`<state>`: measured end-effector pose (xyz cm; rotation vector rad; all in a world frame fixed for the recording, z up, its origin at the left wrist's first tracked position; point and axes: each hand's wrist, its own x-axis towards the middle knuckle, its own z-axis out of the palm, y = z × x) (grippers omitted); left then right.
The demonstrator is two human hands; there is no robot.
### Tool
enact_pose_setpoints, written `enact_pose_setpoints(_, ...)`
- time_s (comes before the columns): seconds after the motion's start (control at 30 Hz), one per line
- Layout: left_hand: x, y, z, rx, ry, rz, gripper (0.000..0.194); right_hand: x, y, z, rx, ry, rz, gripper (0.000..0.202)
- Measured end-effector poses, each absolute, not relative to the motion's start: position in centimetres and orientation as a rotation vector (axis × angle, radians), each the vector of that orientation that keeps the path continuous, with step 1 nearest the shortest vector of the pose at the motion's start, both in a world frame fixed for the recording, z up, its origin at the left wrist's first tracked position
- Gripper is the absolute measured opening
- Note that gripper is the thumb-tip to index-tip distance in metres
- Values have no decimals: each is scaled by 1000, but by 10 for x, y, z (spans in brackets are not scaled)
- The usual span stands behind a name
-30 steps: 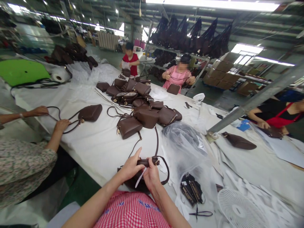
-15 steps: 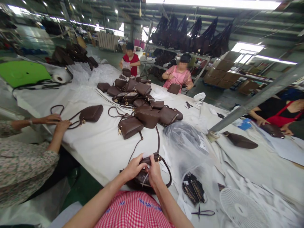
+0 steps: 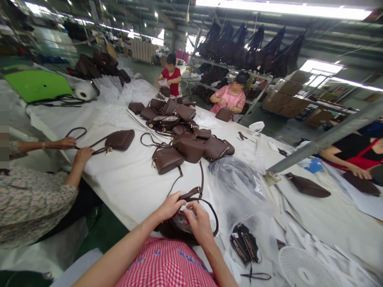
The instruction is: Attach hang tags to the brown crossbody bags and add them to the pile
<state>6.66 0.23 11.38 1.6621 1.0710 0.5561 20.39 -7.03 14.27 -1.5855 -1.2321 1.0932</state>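
Left hand (image 3: 170,206) grips the rim of an open brown bag (image 3: 177,232). Right hand (image 3: 199,221), fingers bent, works at its mouth; hold unclear. Bag pile (image 3: 189,148) beyond.

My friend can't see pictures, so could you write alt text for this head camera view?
A person's left hand and right hand work at the open top of a brown handbag at a white-covered table. Beyond is a pile of brown bags; a clear plastic bag and a white fan are to the right, while four co-workers handle bags nearby.
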Motion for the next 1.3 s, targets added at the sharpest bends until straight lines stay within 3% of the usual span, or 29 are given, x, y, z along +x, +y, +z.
enact_pose_setpoints(0.1, 66, 0, 113, 1830, 1064, 458, 11, 208, -69, 157, -1508, -1401, 1154, 10)
enact_pose_setpoints(0.2, 66, -3, 112, 1935, 1053, 373, 13, 214, -69, 162, -1360, -1420, 1328, 44)
enact_pose_setpoints(0.23, 66, -4, 113, 1962, 1049, 353, 13, 216, -70, 163, -1335, -1443, 1342, 48)
enact_pose_setpoints(0.37, 66, -8, 120, 2013, 1043, 310, 7, 224, -68, 160, -1403, -1644, 1019, 28)
enact_pose_setpoints(0.53, 65, -14, 129, 1827, 895, 366, 9, 225, -61, 150, -1525, -1688, 686, 21)
enact_pose_setpoints(0.73, 60, -15, 127, 1586, 861, 440, 2, 225, -63, 139, -1550, -1584, 770, 20)
enact_pose_setpoints(1.0, 71, -13, 112, 1570, 1008, 563, 30, 221, -58, 138, -1597, -1522, 788, 29)
enact_pose_setpoints(1.3, 76, -11, 115, 1794, 987, 560, 18, 217, -54, 145, -1475, -999, 1195, 32)
